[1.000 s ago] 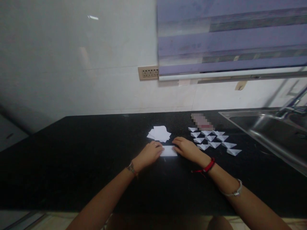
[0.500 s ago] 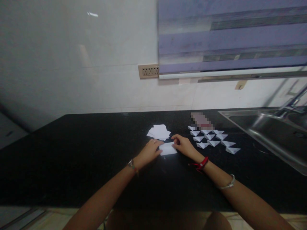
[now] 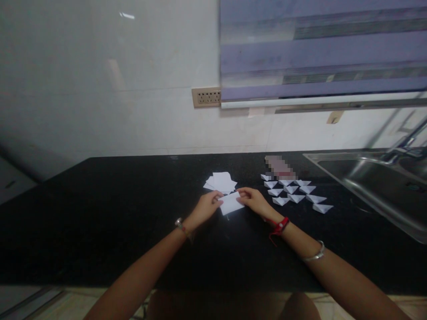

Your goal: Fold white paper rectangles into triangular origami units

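Note:
A white rectangle of paper [image 3: 231, 204], tilted a little with its right side farther from me, is held between my two hands over the black countertop. My left hand [image 3: 206, 207] pinches its left edge between thumb and fingers. On the opposite edge, the thumb and fingers of my right hand [image 3: 254, 200] grip it too. Just beyond lies a loose pile of white paper sheets [image 3: 220, 181]. To the right of my right hand, several folded white paper pieces [image 3: 291, 190] with pointed ends stand in rough rows.
The black countertop [image 3: 100, 231] runs up to a pale wall. A blurred-out pinkish flat object [image 3: 279, 167] lies behind the folded pieces. At the right is a steel sink [image 3: 376, 178] with a faucet [image 3: 405, 144]. A socket strip [image 3: 207, 97] sits beside a purple blind [image 3: 316, 53].
The paper has turned slightly, its right side going farther from me. My left fingers have curled in around its left edge, and my right fingers have shifted along the right one.

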Demonstrator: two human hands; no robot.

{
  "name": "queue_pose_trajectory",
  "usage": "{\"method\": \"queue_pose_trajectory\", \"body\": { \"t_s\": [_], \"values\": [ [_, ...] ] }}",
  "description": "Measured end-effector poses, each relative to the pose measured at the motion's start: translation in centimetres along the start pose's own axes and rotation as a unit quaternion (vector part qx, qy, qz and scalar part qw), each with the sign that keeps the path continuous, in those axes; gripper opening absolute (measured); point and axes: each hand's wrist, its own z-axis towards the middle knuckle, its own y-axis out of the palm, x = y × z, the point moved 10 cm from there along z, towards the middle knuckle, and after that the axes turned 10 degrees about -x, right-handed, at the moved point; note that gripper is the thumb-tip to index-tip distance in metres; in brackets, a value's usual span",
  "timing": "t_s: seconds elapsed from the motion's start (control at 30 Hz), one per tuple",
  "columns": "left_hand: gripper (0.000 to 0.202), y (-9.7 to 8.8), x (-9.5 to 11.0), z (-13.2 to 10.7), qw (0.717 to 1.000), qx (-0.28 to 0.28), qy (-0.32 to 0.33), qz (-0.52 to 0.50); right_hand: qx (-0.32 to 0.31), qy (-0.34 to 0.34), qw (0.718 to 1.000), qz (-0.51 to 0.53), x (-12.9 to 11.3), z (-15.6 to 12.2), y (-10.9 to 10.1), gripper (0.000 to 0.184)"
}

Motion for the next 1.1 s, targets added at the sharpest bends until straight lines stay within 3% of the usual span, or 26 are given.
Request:
{"method": "queue_pose_trajectory", "body": {
  "t_s": [0.17, 0.37, 0.47, 0.57, 0.67, 0.8, 0.9, 1.1],
  "values": [
    [0.016, -0.1, -0.1, -0.2, 1.0, 0.005, -0.009, 0.004, 0.008, -0.012, 1.0, -0.024, 0.2, 0.1, -0.3, 0.024],
    [0.02, 0.6, 1.7, -0.5, 0.994, -0.002, 0.061, 0.089, 0.067, -0.002, 0.998, -0.013, 0.7, -0.1, -1.5, 0.032],
    [0.016, 0.5, 2.1, -0.5, 0.994, 0.006, 0.086, 0.074, 0.034, 0.025, 0.998, 0.037, 1.1, -0.1, -0.8, 0.039],
    [0.012, -0.4, 1.1, -0.4, 0.997, 0.039, 0.051, 0.034, -0.015, 0.027, 0.994, 0.105, 0.8, -0.2, 0.3, 0.033],
    [0.011, -0.6, 0.7, -0.4, 0.998, 0.043, 0.033, 0.024, -0.002, 0.024, 0.991, 0.132, 0.6, -0.3, 0.2, 0.029],
    [0.017, 0.7, 1.3, -0.5, 0.995, 0.0, 0.046, 0.091, 0.034, 0.011, 0.999, -0.039, -0.7, -0.6, -0.9, 0.02],
    [0.022, 1.4, 1.7, -0.6, 0.983, -0.01, 0.076, 0.166, 0.03, -0.049, 0.98, -0.189, -3.0, -1.0, -0.6, 0.018],
    [0.019, 2.7, 2.1, -0.5, 0.952, -0.061, 0.15, 0.26, 0.022, -0.1, 0.95, -0.296, -4.4, -1.4, 0.4, 0.028]
  ]
}}
